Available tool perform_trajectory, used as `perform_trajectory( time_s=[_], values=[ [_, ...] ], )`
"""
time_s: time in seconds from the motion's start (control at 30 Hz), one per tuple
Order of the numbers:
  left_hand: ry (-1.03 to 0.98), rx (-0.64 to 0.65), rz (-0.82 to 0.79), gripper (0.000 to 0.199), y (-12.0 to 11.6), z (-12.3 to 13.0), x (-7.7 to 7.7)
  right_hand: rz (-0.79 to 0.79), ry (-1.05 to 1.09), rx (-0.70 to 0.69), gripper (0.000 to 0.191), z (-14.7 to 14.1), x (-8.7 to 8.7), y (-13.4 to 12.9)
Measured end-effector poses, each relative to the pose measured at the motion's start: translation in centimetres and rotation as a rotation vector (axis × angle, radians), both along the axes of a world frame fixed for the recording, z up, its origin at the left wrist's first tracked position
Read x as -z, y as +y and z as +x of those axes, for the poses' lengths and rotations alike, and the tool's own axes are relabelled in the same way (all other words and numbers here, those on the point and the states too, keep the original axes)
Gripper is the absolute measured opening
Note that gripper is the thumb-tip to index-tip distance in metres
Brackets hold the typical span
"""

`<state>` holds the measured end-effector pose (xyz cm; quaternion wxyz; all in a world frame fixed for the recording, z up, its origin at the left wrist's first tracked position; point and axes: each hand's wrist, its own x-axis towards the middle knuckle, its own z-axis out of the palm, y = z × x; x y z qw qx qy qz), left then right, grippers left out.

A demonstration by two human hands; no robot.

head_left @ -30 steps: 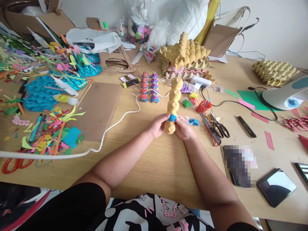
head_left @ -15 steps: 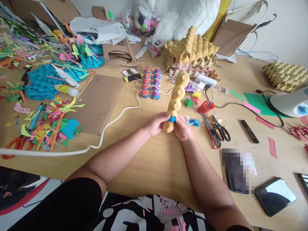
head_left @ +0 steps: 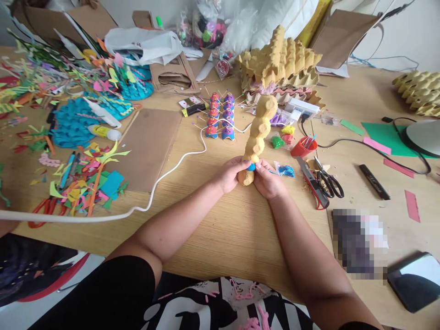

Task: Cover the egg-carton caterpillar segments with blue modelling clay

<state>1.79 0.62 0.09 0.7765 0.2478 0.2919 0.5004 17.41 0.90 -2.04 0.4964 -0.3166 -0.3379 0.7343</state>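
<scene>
A long yellow strip of egg carton [head_left: 261, 130] points away from me over the table, between both hands. Around its near part, just before the last cup, runs a band of blue modelling clay [head_left: 252, 167]. My left hand [head_left: 232, 176] is closed on the strip from the left, thumb by the blue band. From the right, my right hand [head_left: 270, 179] grips it too, thumb pressed at the clay. An opened packet of blue clay [head_left: 285, 171] lies just right of my right hand. Fingers underneath the strip are hidden.
Painted egg-carton caterpillars [head_left: 220, 117] with pins stand behind. Right lie a box cutter [head_left: 311, 183], scissors [head_left: 328, 181], a red cup [head_left: 304, 146] and a black marker [head_left: 374, 182]. A white cable [head_left: 172, 170] crosses left, beside cardboard [head_left: 147, 146] and paper scraps [head_left: 85, 181]. Stacked egg trays [head_left: 282, 64] sit behind.
My view has turned slightly left, so the table's things sit further right in the picture. Both hands keep their hold on the strip near the blue clay.
</scene>
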Motion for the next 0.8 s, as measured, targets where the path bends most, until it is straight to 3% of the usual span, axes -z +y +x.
perform_trajectory(
  time_s=[0.13, 0.3, 0.5, 0.8],
  values=[
    [0.008, -0.011, 0.024, 0.028, 0.1, 0.1, 0.2, 0.005, 0.0, 0.023, 0.049, 0.0, 0.2, 0.2],
    [0.085, -0.051, 0.104, 0.065, 0.2, 0.2, 0.6, 0.023, 0.0, 0.049, 0.048, -0.2, 0.5, 0.5],
    [0.272, -0.158, 0.216, 0.061, 0.0, 0.5, 0.9, 0.043, -0.016, 0.034, 0.044, -0.2, 0.5, 0.4],
    [0.258, -0.191, 0.172, 0.061, -0.5, 1.1, 0.8, 0.028, -0.031, 0.021, 0.045, 0.0, 0.6, 0.2]
  ],
)
